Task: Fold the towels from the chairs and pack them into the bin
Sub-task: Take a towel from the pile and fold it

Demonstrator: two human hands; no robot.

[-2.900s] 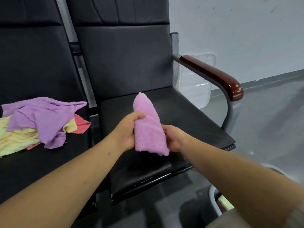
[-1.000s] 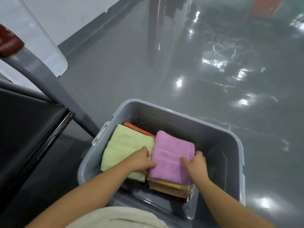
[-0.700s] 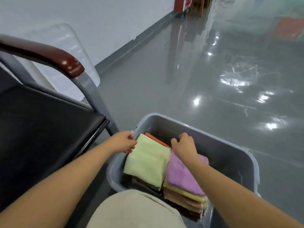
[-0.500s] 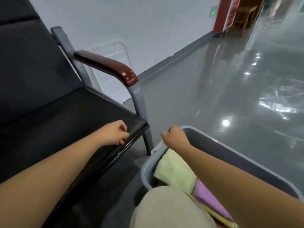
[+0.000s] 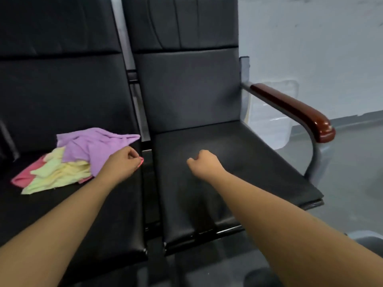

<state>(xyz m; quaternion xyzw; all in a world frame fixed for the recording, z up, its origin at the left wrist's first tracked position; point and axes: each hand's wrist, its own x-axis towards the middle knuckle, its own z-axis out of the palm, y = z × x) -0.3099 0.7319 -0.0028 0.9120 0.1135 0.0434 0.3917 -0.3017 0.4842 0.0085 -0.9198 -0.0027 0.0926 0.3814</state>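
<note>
A loose pile of towels lies on the left black chair seat [image 5: 51, 204]: a purple towel [image 5: 91, 145] on top, a pale yellow towel [image 5: 56, 175] under it and a pink towel [image 5: 23, 178] at the bottom. My left hand [image 5: 122, 162] is at the pile's right edge with its fingers curled, and a pink towel corner [image 5: 141, 160] peeks out beside the fingertips; whether they grip it is unclear. My right hand [image 5: 204, 162] hovers over the right chair seat [image 5: 248, 162], fingers curled, holding nothing. Only a grey rim of the bin [image 5: 369, 235] shows at the lower right.
The right chair has a grey metal arm with a brown wooden armrest [image 5: 294, 108]. A clear plastic lid or panel [image 5: 271, 112] leans on the white wall behind it. Grey floor lies to the right.
I laid the folded purple towel in the bin on the right stack and let go. My view swung back to the chairs, and my left hand moved to the towel pile.
</note>
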